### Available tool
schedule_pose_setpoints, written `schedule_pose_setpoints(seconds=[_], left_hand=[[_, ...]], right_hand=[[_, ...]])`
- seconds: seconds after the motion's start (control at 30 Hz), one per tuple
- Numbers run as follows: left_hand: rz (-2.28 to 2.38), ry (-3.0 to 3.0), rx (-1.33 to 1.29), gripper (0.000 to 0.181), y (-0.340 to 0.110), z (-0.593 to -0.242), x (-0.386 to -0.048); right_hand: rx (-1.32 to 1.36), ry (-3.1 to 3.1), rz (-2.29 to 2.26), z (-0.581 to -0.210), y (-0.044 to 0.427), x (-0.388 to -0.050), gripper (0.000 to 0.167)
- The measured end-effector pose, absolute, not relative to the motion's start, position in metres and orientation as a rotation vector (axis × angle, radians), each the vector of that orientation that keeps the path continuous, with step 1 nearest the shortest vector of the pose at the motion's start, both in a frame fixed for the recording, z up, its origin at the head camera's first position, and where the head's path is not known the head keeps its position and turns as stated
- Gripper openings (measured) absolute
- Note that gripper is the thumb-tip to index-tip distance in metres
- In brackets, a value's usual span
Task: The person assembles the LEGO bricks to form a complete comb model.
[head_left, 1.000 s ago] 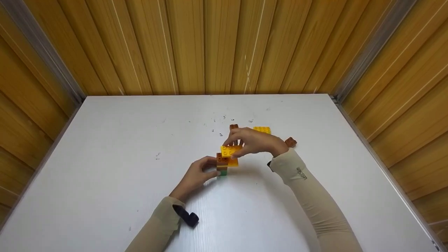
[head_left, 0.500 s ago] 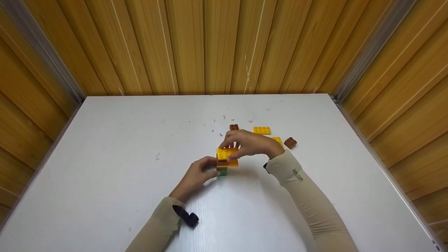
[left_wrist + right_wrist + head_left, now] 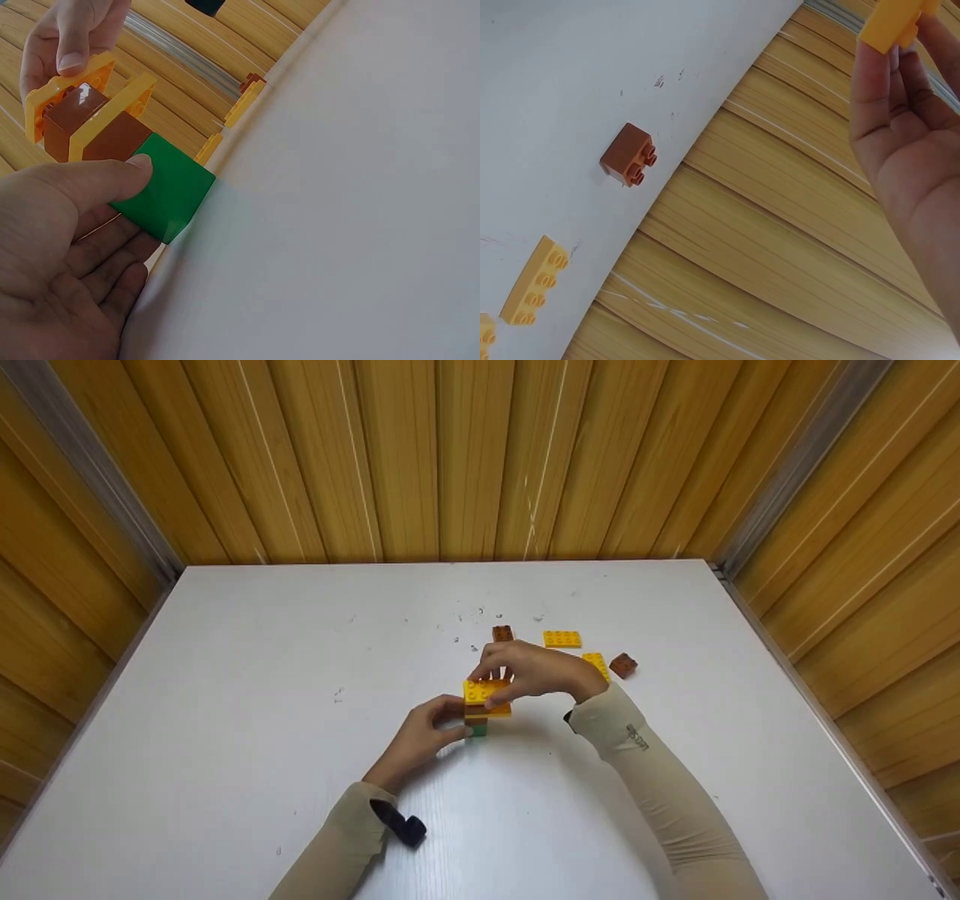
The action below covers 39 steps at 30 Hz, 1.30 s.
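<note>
Near the middle of the white table a small stack of toy building bricks stands upright. Its base is a green brick [image 3: 176, 191], topped by a brown brick [image 3: 118, 138], a yellow plate [image 3: 112, 114] jutting to one side and another brown brick [image 3: 73, 120]. My left hand [image 3: 420, 737] grips the stack low down, thumb on the green brick. My right hand [image 3: 536, 667] pinches an upper yellow plate [image 3: 475, 691] over the stack's top. In the left wrist view, some brown studs show beneath that plate; whether it is fully seated I cannot tell.
Beyond my right hand lie a loose brown brick [image 3: 502, 633], a yellow plate [image 3: 562, 639], a second yellow plate [image 3: 596, 664] partly behind the wrist, and another brown brick [image 3: 623, 665]. Wood-patterned walls [image 3: 472, 457] border the table [image 3: 225, 697].
My right hand has brought the upper yellow plate left and down onto the stack's top, covering the brown brick's studs in the head view. The left hand has stayed in place.
</note>
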<state>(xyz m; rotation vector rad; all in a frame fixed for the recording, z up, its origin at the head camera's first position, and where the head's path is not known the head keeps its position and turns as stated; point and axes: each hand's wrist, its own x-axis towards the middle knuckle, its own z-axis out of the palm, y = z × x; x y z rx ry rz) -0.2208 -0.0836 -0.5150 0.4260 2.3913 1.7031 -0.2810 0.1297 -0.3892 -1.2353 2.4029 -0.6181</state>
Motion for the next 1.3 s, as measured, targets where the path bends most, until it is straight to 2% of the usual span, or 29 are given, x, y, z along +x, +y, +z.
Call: schedule_pose_setpoints(seconds=[0.47, 1.3], left_hand=[[1.690, 2.388, 0.408, 0.039, -0.0836, -0.5143, -0.2199], [1.675, 2.393, 0.394, 0.042, -0.0834, -0.5131, -0.2195]], right_hand=[[-1.155, 2.431, -0.573, -0.3857, 0.1256, -0.2742, 0.038], [-1.186, 2.447, -0.531, -0.3835, 0.1231, -0.2731, 0.036]])
